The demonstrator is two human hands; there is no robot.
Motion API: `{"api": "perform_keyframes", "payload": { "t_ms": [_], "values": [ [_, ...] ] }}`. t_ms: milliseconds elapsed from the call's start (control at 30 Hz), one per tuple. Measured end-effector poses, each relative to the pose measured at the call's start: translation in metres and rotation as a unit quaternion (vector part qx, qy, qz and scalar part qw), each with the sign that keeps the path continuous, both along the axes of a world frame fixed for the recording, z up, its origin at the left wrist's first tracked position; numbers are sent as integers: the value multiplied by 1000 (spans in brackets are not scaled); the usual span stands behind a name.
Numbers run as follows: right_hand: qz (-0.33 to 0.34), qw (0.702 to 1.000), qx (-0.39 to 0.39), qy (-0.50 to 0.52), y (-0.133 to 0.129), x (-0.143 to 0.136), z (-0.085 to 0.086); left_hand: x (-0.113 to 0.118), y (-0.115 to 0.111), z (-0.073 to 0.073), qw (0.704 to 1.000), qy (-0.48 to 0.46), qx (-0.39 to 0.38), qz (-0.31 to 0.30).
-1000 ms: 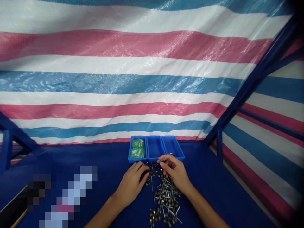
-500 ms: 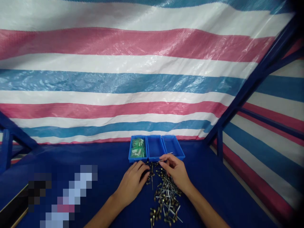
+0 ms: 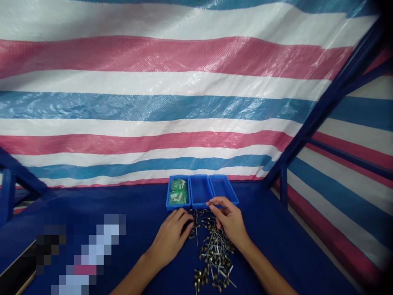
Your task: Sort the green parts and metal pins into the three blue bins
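Note:
My right hand (image 3: 230, 219) is raised just in front of the blue bins, its thumb and forefinger pinching a small brass-coloured metal part (image 3: 211, 203), mostly hidden by the fingertips. Below and beside it lies a loose pile of small metal parts (image 3: 216, 246) with thin silver shanks and brass-coloured heads. My left hand (image 3: 173, 231) rests on the blue table at the pile's left edge. Its fingers are curved, with a gap between thumb and forefinger; several of the same parts (image 3: 196, 225) lie beside the thumb.
Three blue bins stand in a row behind the hands. The left bin (image 3: 167, 200) holds green-and-white packets (image 3: 178, 192); beside it are the middle bin (image 3: 201, 190) and right bin (image 3: 224, 188). A dark-blue frame post (image 3: 284, 186) rises at right. Striped sheeting (image 3: 153, 106) hangs behind.
My right hand has shifted slightly up toward the bins, its fingertips nearer the middle bin's front rim. The left hand stays in place.

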State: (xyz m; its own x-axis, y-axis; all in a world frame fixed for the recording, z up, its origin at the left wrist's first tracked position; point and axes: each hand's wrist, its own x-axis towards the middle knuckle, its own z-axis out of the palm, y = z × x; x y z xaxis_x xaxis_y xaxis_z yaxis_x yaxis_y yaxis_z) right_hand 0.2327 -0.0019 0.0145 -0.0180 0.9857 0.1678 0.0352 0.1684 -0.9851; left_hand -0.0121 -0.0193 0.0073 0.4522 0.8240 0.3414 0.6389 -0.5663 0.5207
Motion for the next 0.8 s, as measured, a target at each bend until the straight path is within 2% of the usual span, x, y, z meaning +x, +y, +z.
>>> {"api": "perform_keyframes", "payload": {
  "t_ms": [300, 400, 533, 667, 800],
  "values": [
    [-58, 994, 60, -69, 2, 5, -3, 0, 0, 0, 1000, -5, 10, -2],
    [-76, 978, 122, -150, 1, 7, -1, 0, 0, 0, 1000, -3, 8, -3],
    [-59, 955, 186, -222, -3, 7, 2, 0, 0, 0, 1000, 1, -2, -4],
    [-49, 941, 214, -256, -5, 6, 2, 0, 0, -1, 1000, 6, -9, -3],
    [-73, 936, 214, -270, -5, 5, 1, 1, 0, -2, 1000, 7, -7, -6]
  ]
}}
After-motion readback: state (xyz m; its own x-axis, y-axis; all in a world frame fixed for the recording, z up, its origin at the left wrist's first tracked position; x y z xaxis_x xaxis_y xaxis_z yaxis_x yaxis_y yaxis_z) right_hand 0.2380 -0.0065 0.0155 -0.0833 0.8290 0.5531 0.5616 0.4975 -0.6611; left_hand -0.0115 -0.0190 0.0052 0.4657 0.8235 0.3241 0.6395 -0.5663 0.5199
